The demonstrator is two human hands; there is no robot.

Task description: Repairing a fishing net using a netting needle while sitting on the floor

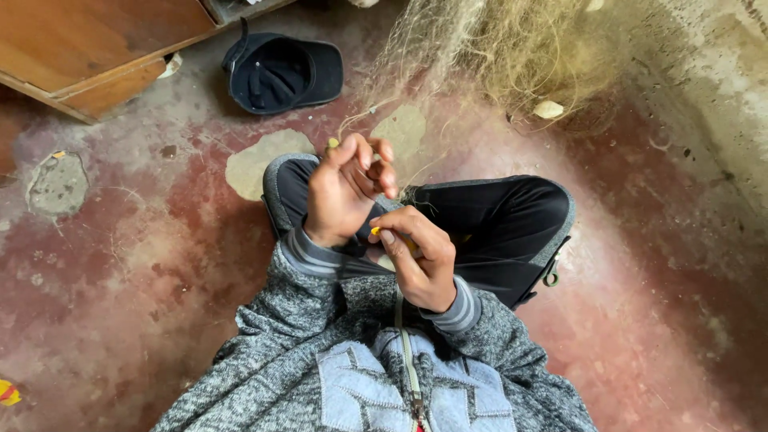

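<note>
I sit cross-legged on a worn red floor, in a grey jacket and black trousers. My left hand [346,190] is raised over my knee, its fingers curled around fine strands of a pale fishing net [488,48] that trails up to the far wall. My right hand [416,256] is below it, close to my chest, pinching a small yellow netting needle [376,231] between thumb and fingers. The two hands nearly touch. Most of the needle is hidden in my fingers.
A dark blue cap [282,74] lies upside down on the floor ahead. A wooden cabinet corner [96,48] stands at the top left. The net is heaped against the rough grey wall [704,72] at the top right. The floor has chipped patches [56,184].
</note>
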